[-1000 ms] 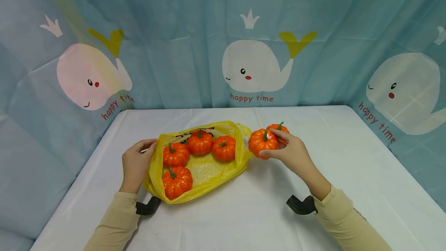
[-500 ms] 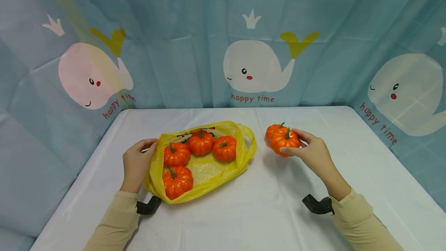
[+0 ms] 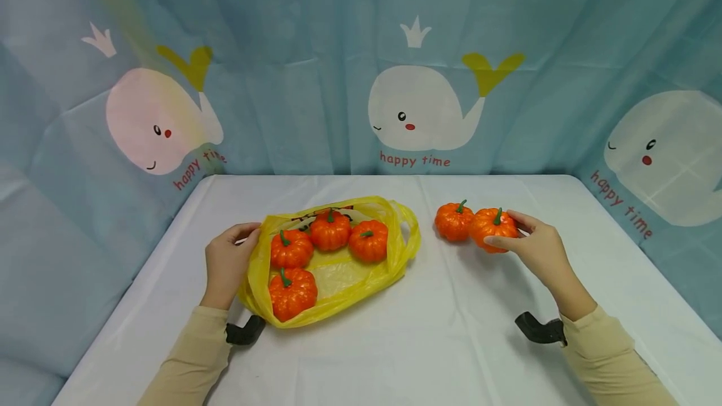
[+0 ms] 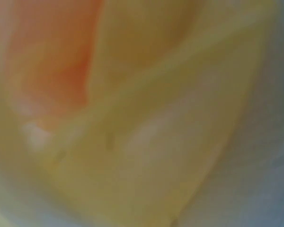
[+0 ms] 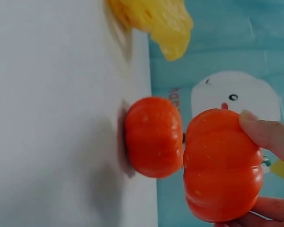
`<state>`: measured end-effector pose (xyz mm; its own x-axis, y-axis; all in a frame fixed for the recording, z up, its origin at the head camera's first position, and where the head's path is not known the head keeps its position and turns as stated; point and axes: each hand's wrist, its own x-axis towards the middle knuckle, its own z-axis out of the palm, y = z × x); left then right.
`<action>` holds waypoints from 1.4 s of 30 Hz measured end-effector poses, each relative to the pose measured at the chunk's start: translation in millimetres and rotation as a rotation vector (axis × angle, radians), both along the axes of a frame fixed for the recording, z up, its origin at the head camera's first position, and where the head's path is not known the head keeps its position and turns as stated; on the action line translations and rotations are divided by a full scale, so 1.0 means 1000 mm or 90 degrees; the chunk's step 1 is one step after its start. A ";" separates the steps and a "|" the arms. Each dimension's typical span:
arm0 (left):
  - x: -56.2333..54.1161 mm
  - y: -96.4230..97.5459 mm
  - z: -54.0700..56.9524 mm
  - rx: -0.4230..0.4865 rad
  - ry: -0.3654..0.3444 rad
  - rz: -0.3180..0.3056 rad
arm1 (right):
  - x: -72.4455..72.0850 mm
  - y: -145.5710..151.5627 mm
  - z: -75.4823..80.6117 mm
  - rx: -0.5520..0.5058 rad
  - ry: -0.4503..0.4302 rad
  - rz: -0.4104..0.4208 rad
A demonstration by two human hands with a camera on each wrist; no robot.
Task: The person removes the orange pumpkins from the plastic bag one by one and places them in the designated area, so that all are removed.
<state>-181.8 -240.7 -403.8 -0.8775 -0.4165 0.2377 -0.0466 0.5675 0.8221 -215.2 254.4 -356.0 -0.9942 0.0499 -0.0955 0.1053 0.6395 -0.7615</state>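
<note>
My right hand [image 3: 538, 249] holds a small orange toy pumpkin [image 3: 489, 228] between thumb and fingers, raised above the white table. In the right wrist view the held pumpkin [image 5: 222, 165] hides part of another pumpkin [image 5: 154, 137], which rests on the tabletop. A yellow plastic bag [image 3: 344, 299] lies with its mouth spread wide, and several orange pumpkins [image 3: 293, 293] with green stems sit inside it. At the bag's left rim, my left hand [image 3: 228, 262] pinches the plastic. The left wrist view is a blur of yellow plastic [image 4: 170, 137] and orange.
The bag's handle loop [image 3: 414, 230] sticks out toward the standing pumpkin. A white cloth covers the table [image 3: 383, 356]. Behind and at both sides hangs a blue curtain [image 3: 316, 80] printed with whales.
My right hand has carried its pumpkin rightward from the bag's handle, past the standing pumpkin, which now shows in full. The left hand keeps its hold on the bag; the head view has shifted slightly.
</note>
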 end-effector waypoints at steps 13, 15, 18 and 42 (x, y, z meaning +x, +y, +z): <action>0.001 0.001 0.001 0.007 0.001 -0.002 | -0.023 0.023 -0.011 0.023 0.012 -0.035; 0.001 0.001 0.001 0.009 0.005 -0.002 | -0.027 0.024 -0.013 0.025 0.013 -0.040; 0.001 0.000 0.000 0.009 0.011 -0.003 | -0.034 0.026 -0.014 0.028 0.015 -0.050; 0.000 0.000 -0.001 -0.009 0.014 0.000 | -0.066 0.041 -0.036 0.020 -0.054 -0.106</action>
